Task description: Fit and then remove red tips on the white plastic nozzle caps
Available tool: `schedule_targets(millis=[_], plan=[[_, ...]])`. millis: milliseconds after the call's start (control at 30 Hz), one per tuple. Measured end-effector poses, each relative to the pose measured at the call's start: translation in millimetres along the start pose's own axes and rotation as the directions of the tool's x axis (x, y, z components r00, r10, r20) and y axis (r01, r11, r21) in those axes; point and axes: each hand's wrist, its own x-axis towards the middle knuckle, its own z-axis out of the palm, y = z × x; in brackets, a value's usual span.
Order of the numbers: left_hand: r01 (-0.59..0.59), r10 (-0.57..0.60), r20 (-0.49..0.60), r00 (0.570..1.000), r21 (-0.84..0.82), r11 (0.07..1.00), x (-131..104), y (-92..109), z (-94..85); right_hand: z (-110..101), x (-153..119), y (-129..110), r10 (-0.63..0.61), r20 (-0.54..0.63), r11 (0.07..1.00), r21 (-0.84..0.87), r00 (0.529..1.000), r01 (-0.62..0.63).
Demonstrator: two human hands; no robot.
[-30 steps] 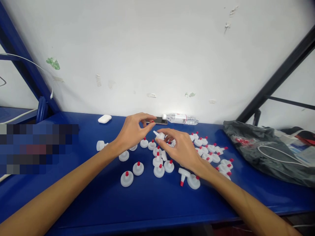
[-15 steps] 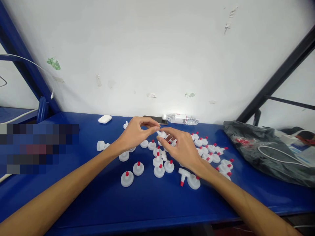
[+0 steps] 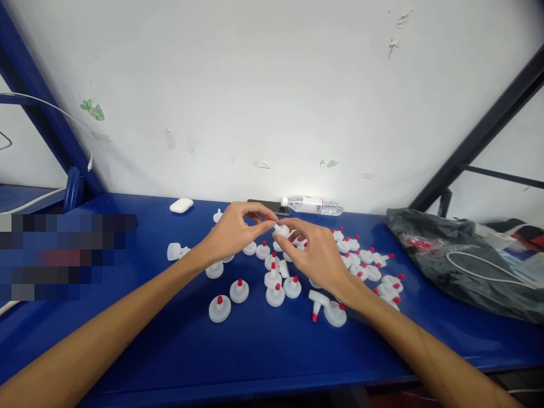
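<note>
Above the middle of the table, my right hand (image 3: 312, 246) pinches a white nozzle cap (image 3: 281, 230) between thumb and fingers, its narrow spout pointing up and left. My left hand (image 3: 242, 226) is closed at the spout's end, thumb and forefinger on a small red tip cap (image 3: 271, 220) that is mostly covered by the fingers. Below the hands stand several white nozzle caps with red tips, such as one white cap (image 3: 220, 310) at the front left. Another red-tipped cap (image 3: 318, 299) lies on its side near my right wrist.
A water bottle (image 3: 312, 204) lies along the wall beside a dark phone (image 3: 276, 207). A white earbud case (image 3: 181, 205) is at the back left. Dark plastic bag (image 3: 446, 277) with small red pieces lies on the right of the blue table (image 3: 263, 362).
A bit of red now shows at my left fingertips by the spout. The held white cap has shifted slightly; both hands stay in nearly the same place.
</note>
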Motion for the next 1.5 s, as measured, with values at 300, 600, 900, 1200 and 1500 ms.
schedule_targets(millis=[300,600,900,1200,1500], plan=[[-0.009,0.01,-0.012,1.0,0.041,0.999,-1,0,2.7,-4,1,-2,0.06,0.06,0.979,0.189,0.996,-0.07],[-0.364,0.409,-0.04,0.912,0.386,0.848,-13,-2,20.4,-8,4,-3,0.093,0.169,0.787,0.591,0.981,-0.176],[-0.359,0.397,-0.02,0.918,0.387,0.849,-16,-3,23.8,-9,8,0,0.142,0.222,0.721,0.644,0.965,-0.254],[-0.411,0.433,0.027,0.901,0.37,0.833,-16,-5,25.0,-14,9,-4,0.159,0.255,0.724,0.627,0.954,-0.288],[-0.454,0.487,0.068,0.871,0.489,0.744,-16,-3,24.8,-15,9,-6,0.144,0.303,0.699,0.643,0.942,-0.314]])
